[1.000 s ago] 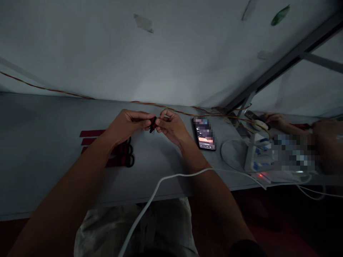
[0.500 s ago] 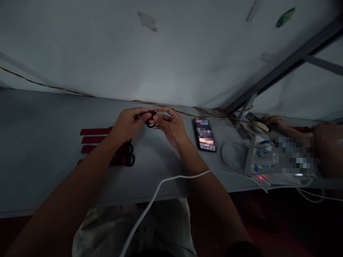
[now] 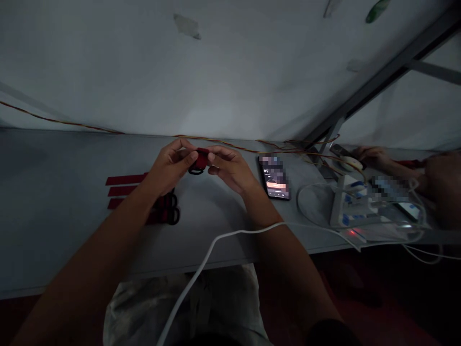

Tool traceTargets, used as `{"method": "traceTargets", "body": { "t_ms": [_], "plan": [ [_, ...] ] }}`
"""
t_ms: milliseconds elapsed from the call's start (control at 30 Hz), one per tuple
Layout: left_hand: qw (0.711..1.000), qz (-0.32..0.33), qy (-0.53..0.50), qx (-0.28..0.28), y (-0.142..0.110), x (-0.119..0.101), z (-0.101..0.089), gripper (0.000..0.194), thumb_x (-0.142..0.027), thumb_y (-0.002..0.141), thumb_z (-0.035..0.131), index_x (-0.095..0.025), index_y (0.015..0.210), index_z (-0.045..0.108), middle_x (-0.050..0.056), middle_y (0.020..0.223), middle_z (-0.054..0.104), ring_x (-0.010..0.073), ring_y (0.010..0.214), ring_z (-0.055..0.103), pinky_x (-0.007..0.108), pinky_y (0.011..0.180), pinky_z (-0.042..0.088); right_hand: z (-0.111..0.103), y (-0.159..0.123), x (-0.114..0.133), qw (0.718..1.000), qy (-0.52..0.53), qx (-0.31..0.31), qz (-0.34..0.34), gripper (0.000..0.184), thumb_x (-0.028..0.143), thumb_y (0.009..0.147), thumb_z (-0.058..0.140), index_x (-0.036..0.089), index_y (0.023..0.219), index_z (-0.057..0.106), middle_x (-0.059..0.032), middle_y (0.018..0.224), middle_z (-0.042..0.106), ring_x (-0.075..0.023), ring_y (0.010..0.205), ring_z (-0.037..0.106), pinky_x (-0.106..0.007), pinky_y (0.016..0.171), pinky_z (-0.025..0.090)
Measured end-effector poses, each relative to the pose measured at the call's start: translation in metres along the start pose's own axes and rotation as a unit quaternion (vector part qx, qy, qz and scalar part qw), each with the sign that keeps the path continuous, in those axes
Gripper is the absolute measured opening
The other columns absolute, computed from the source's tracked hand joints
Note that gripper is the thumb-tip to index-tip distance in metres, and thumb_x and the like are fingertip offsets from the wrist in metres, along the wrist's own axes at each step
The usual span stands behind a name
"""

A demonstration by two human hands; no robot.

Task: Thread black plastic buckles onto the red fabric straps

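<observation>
Above the table, a red strap with a black ring (image 3: 201, 159) is held between my two hands. My left hand (image 3: 173, 165) pinches its left side between thumb and fingers. On its right side, my right hand (image 3: 228, 168) grips it with thumb and forefinger. The red part looks folded or looped, and the black ring hangs at its lower edge. To the left, several flat red straps (image 3: 124, 180) lie side by side, partly hidden by my left forearm. Their black rings (image 3: 174, 215) show to the right of that forearm.
A lit phone (image 3: 274, 178) lies right of my hands. Further right stand a white power strip (image 3: 347, 202) with plugs and another person's arm (image 3: 382, 161). A white cable (image 3: 230, 234) crosses over my right forearm. Thin twisted wires (image 3: 223, 142) run along the wall.
Both hands still hold the strap, which has turned so that more of its red face shows. My fingers have shifted slightly on it. The whole view has moved a little.
</observation>
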State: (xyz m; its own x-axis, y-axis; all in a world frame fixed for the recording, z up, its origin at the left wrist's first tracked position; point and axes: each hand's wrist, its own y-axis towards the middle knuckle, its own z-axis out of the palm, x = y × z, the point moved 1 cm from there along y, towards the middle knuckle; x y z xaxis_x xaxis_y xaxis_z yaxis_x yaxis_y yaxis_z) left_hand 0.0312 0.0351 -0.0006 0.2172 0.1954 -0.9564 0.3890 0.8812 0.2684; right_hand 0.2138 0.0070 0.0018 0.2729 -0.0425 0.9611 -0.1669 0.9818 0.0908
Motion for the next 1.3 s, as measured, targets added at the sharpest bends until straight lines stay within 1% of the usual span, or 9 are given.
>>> {"method": "traceTargets", "body": {
  "t_ms": [300, 467, 600, 700, 833, 967, 1067, 1167, 1300],
  "plan": [
    [0.998, -0.026, -0.028, 0.047, -0.003, -0.002, 0.002, 0.034, -0.047, 0.078, 0.085, -0.023, 0.082, 0.061, 0.0, 0.079, 0.069, 0.0167, 0.075, 0.065, 0.032, 0.073, 0.053, 0.002, -0.003, 0.005, 1.0, 0.008, 0.019, 0.017, 0.037, 0.048, 0.069, 0.089, 0.022, 0.083, 0.067, 0.0028, 0.081, 0.06, -0.0108, 0.072, 0.054, -0.025, 0.065, 0.047],
    [0.996, 0.015, 0.051, 0.076, -0.004, -0.004, 0.002, 0.034, -0.054, 0.08, 0.082, -0.024, 0.09, 0.069, 0.004, 0.086, 0.069, 0.0188, 0.081, 0.065, 0.035, 0.081, 0.054, -0.003, 0.002, 0.003, 0.997, 0.011, -0.075, -0.03, 0.043, 0.059, 0.073, 0.084, 0.025, 0.085, 0.06, 0.0031, 0.078, 0.056, -0.0118, 0.07, 0.054, -0.025, 0.065, 0.048],
    [0.992, 0.056, 0.076, 0.083, -0.002, -0.002, 0.006, 0.04, -0.049, 0.075, 0.088, -0.022, 0.098, 0.07, 0.006, 0.096, 0.07, 0.0202, 0.091, 0.067, 0.036, 0.088, 0.055, 0.0, 0.002, 0.004, 0.996, 0.014, -0.071, -0.044, 0.043, 0.06, 0.078, 0.08, 0.029, 0.094, 0.055, 0.007, 0.071, 0.052, -0.0091, 0.058, 0.048, -0.022, 0.055, 0.041],
    [0.989, 0.09, 0.108, 0.045, 0.0, 0.002, 0.01, 0.043, -0.042, 0.07, 0.091, -0.022, 0.1, 0.068, 0.007, 0.104, 0.07, 0.0208, 0.098, 0.067, 0.036, 0.094, 0.056, 0.005, 0.001, 0.006, 0.996, 0.031, -0.061, -0.052, 0.042, 0.059, 0.08, 0.079, 0.029, 0.096, 0.053, 0.0066, 0.076, 0.058, -0.0095, 0.063, 0.055, -0.023, 0.06, 0.046],
    [0.984, 0.121, 0.12, -0.056, -0.001, 0.006, 0.016, 0.039, -0.036, 0.077, 0.085, -0.022, 0.109, 0.067, 0.008, 0.116, 0.07, 0.0205, 0.108, 0.067, 0.037, 0.104, 0.055, 0.008, 0.001, 0.004, 0.995, 0.054, -0.072, -0.043, 0.038, 0.053, 0.081, 0.08, 0.029, 0.097, 0.055, 0.0046, 0.08, 0.063, -0.0116, 0.074, 0.063, -0.026, 0.074, 0.055],
    [0.977, 0.153, 0.129, -0.076, -0.005, 0.007, 0.018, 0.038, -0.032, 0.085, 0.078, -0.022, 0.12, 0.068, 0.008, 0.121, 0.071, 0.021, 0.112, 0.069, 0.037, 0.106, 0.055, 0.009, 0.002, 0.002, 0.99, 0.119, -0.076, -0.018, 0.035, 0.043, 0.078, 0.086, 0.026, 0.094, 0.06, 0.0042, 0.081, 0.067, -0.0095, 0.07, 0.064, -0.024, 0.075, 0.058],
    [0.952, 0.188, 0.22, -0.095, -0.006, 0.011, 0.014, 0.031, -0.035, 0.093, 0.07, -0.022, 0.122, 0.07, 0.009, 0.123, 0.073, 0.0218, 0.114, 0.069, 0.036, 0.106, 0.054, 0.01, 0.003, 0.0, 0.985, 0.147, -0.09, 0.012, 0.035, 0.038, 0.071, 0.091, 0.023, 0.087, 0.065, 0.004, 0.079, 0.07, -0.0084, 0.066, 0.064, -0.022, 0.068, 0.058],
    [0.903, 0.254, 0.329, -0.111, -0.005, 0.014, 0.01, 0.023, -0.034, 0.098, 0.064, -0.02, 0.115, 0.071, 0.009, 0.114, 0.076, 0.0213, 0.109, 0.072, 0.036, 0.102, 0.055, 0.014, 0.002, -0.002, 0.983, 0.145, -0.112, 0.022, 0.034, 0.038, 0.066, 0.094, 0.021, 0.083, 0.069, 0.0034, 0.075, 0.071, -0.008, 0.064, 0.065, -0.02, 0.066, 0.058],
    [0.855, 0.328, 0.384, -0.118, -0.003, 0.017, 0.007, 0.017, -0.031, 0.101, 0.061, -0.02, 0.111, 0.069, 0.008, 0.106, 0.078, 0.019, 0.102, 0.073, 0.033, 0.094, 0.058, 0.021, 0.0, -0.005, 0.981, 0.127, -0.147, 0.021, 0.035, 0.041, 0.065, 0.094, 0.019, 0.078, 0.071, 0.0026, 0.072, 0.072, -0.0082, 0.064, 0.067, -0.019, 0.065, 0.058]
  ]
}}
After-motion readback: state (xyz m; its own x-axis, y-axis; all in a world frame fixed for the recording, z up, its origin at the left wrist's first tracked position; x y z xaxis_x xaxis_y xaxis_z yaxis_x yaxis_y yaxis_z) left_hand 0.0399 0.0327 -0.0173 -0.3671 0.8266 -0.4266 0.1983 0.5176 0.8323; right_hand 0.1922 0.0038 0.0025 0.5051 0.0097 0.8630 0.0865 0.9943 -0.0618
